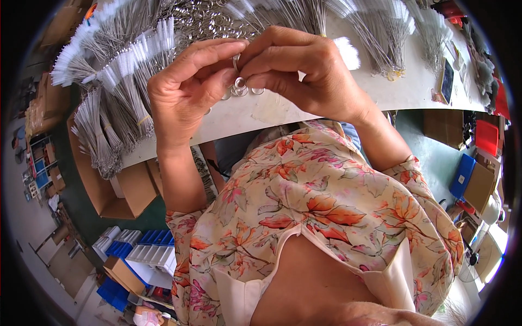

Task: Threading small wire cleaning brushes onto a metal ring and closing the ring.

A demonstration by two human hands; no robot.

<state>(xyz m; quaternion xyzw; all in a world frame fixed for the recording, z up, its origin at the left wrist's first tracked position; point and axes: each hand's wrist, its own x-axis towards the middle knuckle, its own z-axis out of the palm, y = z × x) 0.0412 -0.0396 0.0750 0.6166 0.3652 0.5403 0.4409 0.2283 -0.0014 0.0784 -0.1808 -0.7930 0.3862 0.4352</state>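
My left hand point(187, 81) and my right hand point(304, 62) meet above the near edge of the table. Their fingertips pinch a small shiny metal ring point(236, 62) from both sides; part of it is hidden by the fingers. Just below lie a few loose metal rings point(240, 89) on the white tabletop. Behind my hands spreads a large heap of metal rings point(209, 19). Bundled wire brushes point(130, 81) with white bristles and twisted wire stems are stacked to the left of my left hand.
More wire brushes point(380, 32) stand in bundles at the far right of the white table point(375, 89). A dark flat device point(447, 81) lies near its right end. Below the left edge is an open cardboard box point(125, 190), with blue and white bins point(147, 255) on the floor.
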